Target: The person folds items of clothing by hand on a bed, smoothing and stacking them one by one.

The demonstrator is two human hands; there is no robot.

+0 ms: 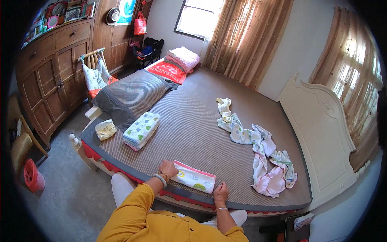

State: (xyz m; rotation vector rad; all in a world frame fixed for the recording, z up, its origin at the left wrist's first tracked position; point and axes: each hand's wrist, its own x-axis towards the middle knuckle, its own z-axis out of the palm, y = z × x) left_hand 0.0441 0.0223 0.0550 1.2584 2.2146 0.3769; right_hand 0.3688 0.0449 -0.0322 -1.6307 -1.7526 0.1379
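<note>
A white cloth with a pink border and small printed patterns [194, 178], folded into a flat strip, lies at the near edge of the bed [181, 125]. At its left end, my left hand [167, 170] is closed on the edge, a bracelet and a bangle at the wrist. My right hand [220, 195] has its fingers curled in at the right-hand corner; its fingertips are partly hidden. Left of the strip sits a stack of folded cloths [141, 130], the top one with green and blue shapes. Several crumpled baby cloths [262, 143] trail across the right side.
A pale soft packet [105, 130] rests by the bed's left edge, near a grey pillow or folded mat [133, 94]. Pink bedding [183, 58] is piled at the far end. A carved headboard [322, 133] borders the right. A red bin [33, 176] stands on the floor.
</note>
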